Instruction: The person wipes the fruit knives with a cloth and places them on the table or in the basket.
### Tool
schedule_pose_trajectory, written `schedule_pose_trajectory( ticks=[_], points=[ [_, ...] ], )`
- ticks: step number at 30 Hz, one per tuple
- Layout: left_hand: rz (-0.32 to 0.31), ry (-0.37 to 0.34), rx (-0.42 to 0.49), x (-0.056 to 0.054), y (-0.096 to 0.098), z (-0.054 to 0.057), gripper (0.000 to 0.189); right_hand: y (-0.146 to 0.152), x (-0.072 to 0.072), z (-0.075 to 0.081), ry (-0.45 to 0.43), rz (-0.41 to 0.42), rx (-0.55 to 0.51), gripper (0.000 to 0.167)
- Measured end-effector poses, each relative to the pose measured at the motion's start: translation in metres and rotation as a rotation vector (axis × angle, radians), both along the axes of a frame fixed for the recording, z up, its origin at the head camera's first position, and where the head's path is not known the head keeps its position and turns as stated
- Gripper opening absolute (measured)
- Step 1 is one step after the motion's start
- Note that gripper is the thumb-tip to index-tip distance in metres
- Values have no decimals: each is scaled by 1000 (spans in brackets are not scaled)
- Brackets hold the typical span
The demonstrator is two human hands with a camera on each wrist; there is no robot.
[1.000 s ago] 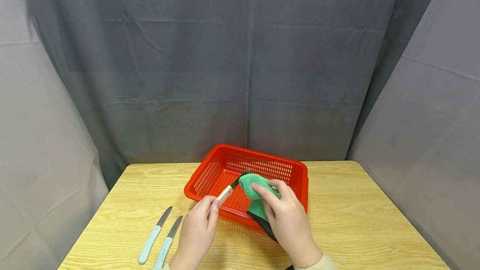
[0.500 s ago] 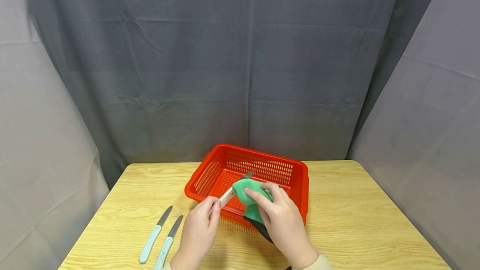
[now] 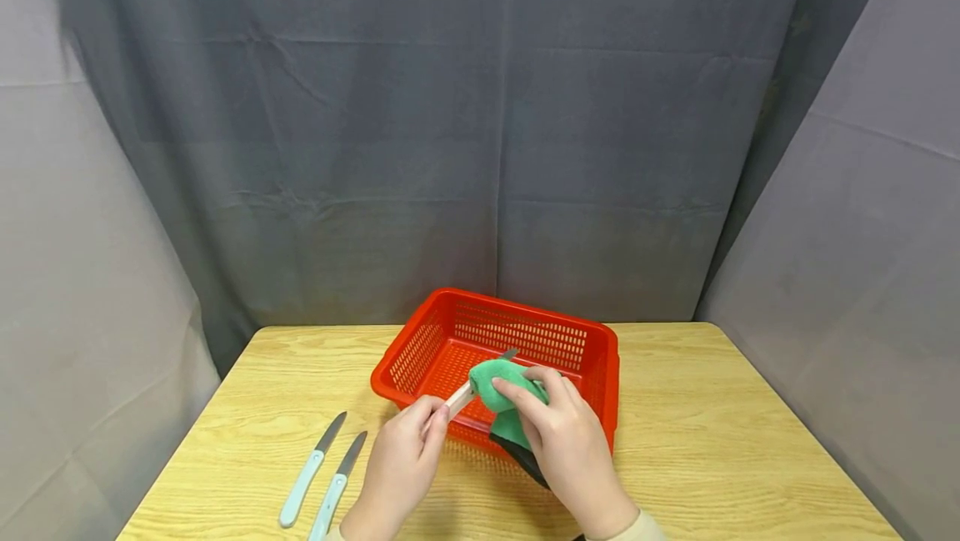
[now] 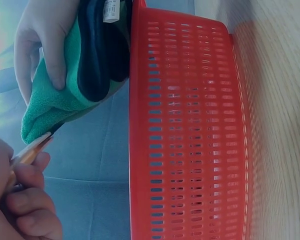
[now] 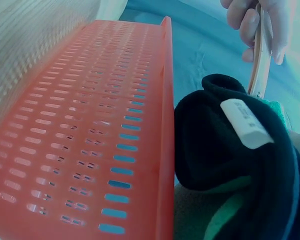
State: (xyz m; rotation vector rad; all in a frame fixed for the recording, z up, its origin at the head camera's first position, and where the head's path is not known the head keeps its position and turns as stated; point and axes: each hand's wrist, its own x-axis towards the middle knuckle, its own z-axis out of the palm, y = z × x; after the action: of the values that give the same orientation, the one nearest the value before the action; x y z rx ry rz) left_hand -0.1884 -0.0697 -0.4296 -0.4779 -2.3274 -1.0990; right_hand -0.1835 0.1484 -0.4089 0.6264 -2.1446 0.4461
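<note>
My left hand [image 3: 401,462] grips the pale wooden handle of a knife [image 3: 459,398], which points up and away to the right. With thumb and fingers, my right hand [image 3: 573,441] pinches a green cloth [image 3: 501,383] with a black edge, folded around the knife's blade. Just the blade's tip shows past the cloth in the head view. In the left wrist view, the cloth [image 4: 55,102] meets the front of the handle [image 4: 32,150]. A white label [image 5: 247,122] hangs on the cloth's black side in the right wrist view. Both hands are above the near side of a red basket [image 3: 420,395].
Two knives with light blue handles, one farther left [image 3: 302,487] and one nearer my left hand [image 3: 327,508], lie on the wooden table [image 3: 720,424]. Grey curtains [image 3: 375,149] enclose the back and sides. The basket's slotted wall [image 4: 190,130] stands close beside the hands.
My right hand slid the cloth down the blade toward the handle, and the blade's tip came out beyond it. Since then, both hands have shifted slightly right with knife and cloth.
</note>
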Motion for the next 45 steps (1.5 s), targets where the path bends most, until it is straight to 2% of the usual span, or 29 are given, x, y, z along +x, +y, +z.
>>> schedule_pose_trajectory(
  ticks=[7,14,20,27,35,40,45],
  points=[
    [-42,11,44,-1,1,0,1,3,-2,-1,7,-57,-20,58],
    [-57,11,78,-1,1,0,7,5,-5,1,11,-106,-57,58],
    [-49,-3,76,-1,0,1,7,9,-7,2,33,-154,-100,55],
    [-9,-30,47,-1,-1,2,4,12,-4,8,40,-196,-157,54],
    [17,-64,46,-1,-2,3,6,11,0,13,43,-141,-127,57],
    [18,-61,49,-1,-2,3,8,9,2,15,69,-101,-106,59],
    [17,-50,47,-1,-1,2,9,6,5,15,55,-76,-55,62]
  ],
)
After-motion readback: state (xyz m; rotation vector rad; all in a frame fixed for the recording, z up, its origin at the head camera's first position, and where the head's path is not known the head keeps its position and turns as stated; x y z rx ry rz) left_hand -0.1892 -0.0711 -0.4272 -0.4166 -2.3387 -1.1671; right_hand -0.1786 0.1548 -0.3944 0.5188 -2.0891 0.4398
